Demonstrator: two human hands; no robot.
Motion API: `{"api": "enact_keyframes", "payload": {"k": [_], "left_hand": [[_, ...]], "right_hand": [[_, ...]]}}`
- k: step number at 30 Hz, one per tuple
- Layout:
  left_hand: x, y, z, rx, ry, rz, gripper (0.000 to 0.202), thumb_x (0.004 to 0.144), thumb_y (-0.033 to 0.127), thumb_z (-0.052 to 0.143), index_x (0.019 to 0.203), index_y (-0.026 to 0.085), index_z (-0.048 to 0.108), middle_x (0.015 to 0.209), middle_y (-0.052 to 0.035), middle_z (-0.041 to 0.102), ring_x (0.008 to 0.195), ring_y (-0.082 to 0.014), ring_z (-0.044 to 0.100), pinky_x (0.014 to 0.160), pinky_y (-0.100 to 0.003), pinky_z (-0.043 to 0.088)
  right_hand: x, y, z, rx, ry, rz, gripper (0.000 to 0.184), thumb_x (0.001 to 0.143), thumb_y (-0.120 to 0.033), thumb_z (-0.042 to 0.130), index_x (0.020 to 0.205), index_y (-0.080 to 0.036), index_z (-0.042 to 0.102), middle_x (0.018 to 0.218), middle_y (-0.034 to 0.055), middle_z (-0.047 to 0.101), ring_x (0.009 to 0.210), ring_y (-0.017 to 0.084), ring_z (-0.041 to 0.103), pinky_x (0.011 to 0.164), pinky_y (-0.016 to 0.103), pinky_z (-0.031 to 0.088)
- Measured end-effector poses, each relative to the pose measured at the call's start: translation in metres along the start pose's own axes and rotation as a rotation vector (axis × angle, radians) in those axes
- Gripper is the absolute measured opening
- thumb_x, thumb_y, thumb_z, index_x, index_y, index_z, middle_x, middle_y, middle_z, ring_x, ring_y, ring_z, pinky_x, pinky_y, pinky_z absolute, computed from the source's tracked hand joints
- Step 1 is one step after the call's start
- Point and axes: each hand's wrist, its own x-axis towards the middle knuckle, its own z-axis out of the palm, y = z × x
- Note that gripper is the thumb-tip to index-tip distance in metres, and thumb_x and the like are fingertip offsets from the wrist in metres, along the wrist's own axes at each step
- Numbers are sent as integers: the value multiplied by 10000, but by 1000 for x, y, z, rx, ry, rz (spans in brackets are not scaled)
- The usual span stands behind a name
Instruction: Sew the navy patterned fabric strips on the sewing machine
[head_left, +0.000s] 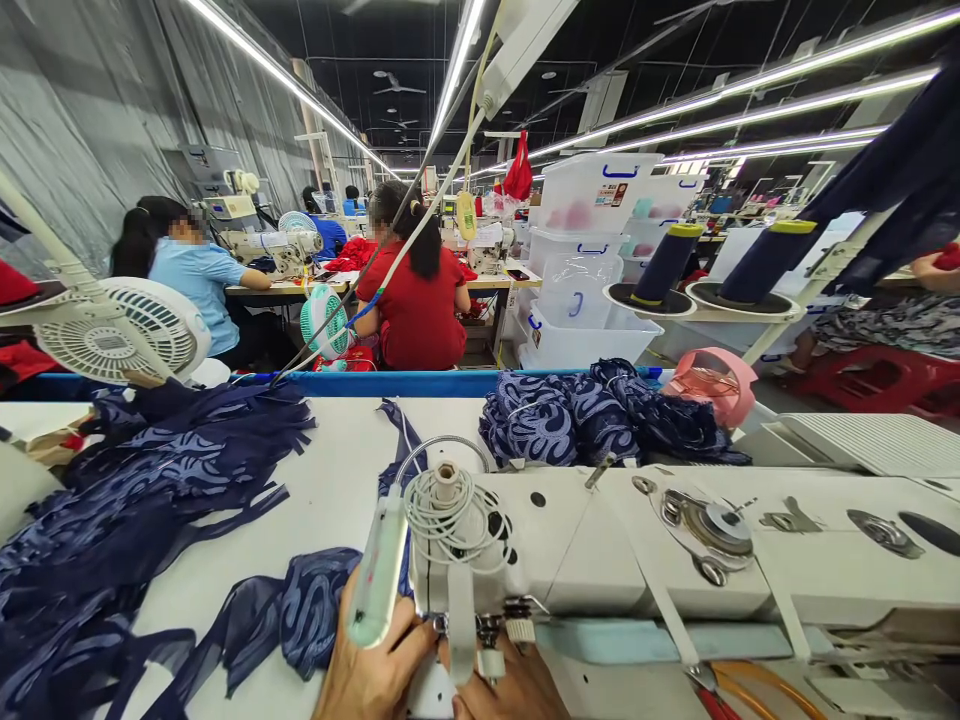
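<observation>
My left hand is at the needle end of a white sewing machine, fingers bent and bunched by the presser foot, partly behind a small lamp. What lies under its fingertips is hidden. A bunched piece of navy patterned fabric lies against its left side, and a navy strip runs behind the lamp. My right hand is beneath the machine head with curled fingers close to the left fingertips. Machine parts cover most of those fingers, and anything they hold is out of sight.
Navy patterned cut pieces are heaped at the left. Rolled navy bundles lie behind the machine, beside a pink basket-like item. Orange-handled scissors are at lower right. Two thread cones stand above. Co-workers sit ahead.
</observation>
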Motion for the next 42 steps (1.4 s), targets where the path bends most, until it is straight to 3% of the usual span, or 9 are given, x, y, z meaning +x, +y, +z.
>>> {"api": "enact_keyframes", "payload": {"k": [2, 5, 8, 13, 18, 24, 27, 37, 42], "left_hand": [[1, 1, -2, -1, -10, -16, 371, 874, 62, 464, 1140, 247, 646, 867, -33, 672, 835, -212, 685, 921, -475, 578], [5, 4, -6, -11, 0, -54, 347, 851, 53, 470, 1048, 263, 664, 867, -29, 681, 839, -212, 681, 920, -463, 568], [7, 7, -8, -52, 11, -90, 279, 851, 60, 447, 924, 246, 642, 836, -32, 679, 811, -220, 671, 910, -476, 549], [3, 6, -1, -124, -30, -260, 193, 1001, 202, 435, 971, 225, 624, 875, -45, 682, 818, -226, 645, 827, -414, 523], [-1, 2, 7, -228, -27, -333, 207, 1016, 226, 434, 898, 214, 604, 859, -30, 646, 880, -231, 604, 1001, -524, 391], [3, 3, 2, -299, -72, -355, 222, 1020, 219, 437, 885, 210, 612, 887, -22, 646, 909, -212, 581, 962, -473, 411], [6, 3, -2, -334, -97, -360, 240, 1030, 225, 434, 914, 220, 644, 910, -19, 660, 920, -208, 591, 917, -445, 443], [14, -2, -10, -362, -183, -355, 250, 1014, 233, 476, 897, 246, 697, 900, 0, 680, 957, -196, 614, 994, -469, 441], [15, -4, -10, -347, -179, -340, 269, 998, 204, 484, 863, 256, 711, 881, 13, 688, 915, -182, 608, 1020, -464, 423]], "right_hand": [[0, -1, 6, 10, 42, 14, 531, 736, -134, 686, 1237, -252, 556, 1087, 29, 705, 956, 234, 639, 679, 288, 478], [2, -2, 15, 47, 208, 1, 536, 737, -190, 644, 1264, -240, 560, 1072, 47, 706, 950, 253, 632, 693, 308, 477], [5, -1, 12, 91, 299, -30, 495, 735, -184, 607, 1229, -224, 593, 1030, 49, 703, 896, 244, 624, 678, 310, 460], [8, 2, -13, 158, 252, -25, 251, 843, -93, 522, 1034, -223, 619, 958, 58, 672, 891, 234, 618, 759, 320, 451], [8, 2, -18, 123, 271, -15, 230, 928, -100, 468, 1028, -211, 643, 884, 66, 652, 815, 233, 608, 705, 331, 417], [4, -3, -11, 128, 89, -3, 419, 905, -132, 518, 1312, -213, 577, 1148, 56, 691, 1079, 266, 600, 944, 391, 396], [3, -3, -12, 85, 42, -34, 434, 935, -161, 508, 1367, -169, 552, 1157, 80, 703, 1146, 287, 579, 1029, 428, 346], [8, -5, -24, 224, 35, -15, 412, 931, -58, 447, 1278, -192, 624, 1035, 59, 697, 898, 235, 592, 900, 408, 362], [8, -4, -24, 255, 40, -20, 427, 954, -51, 427, 1294, -208, 631, 1006, 57, 693, 885, 238, 586, 839, 399, 355]]}}
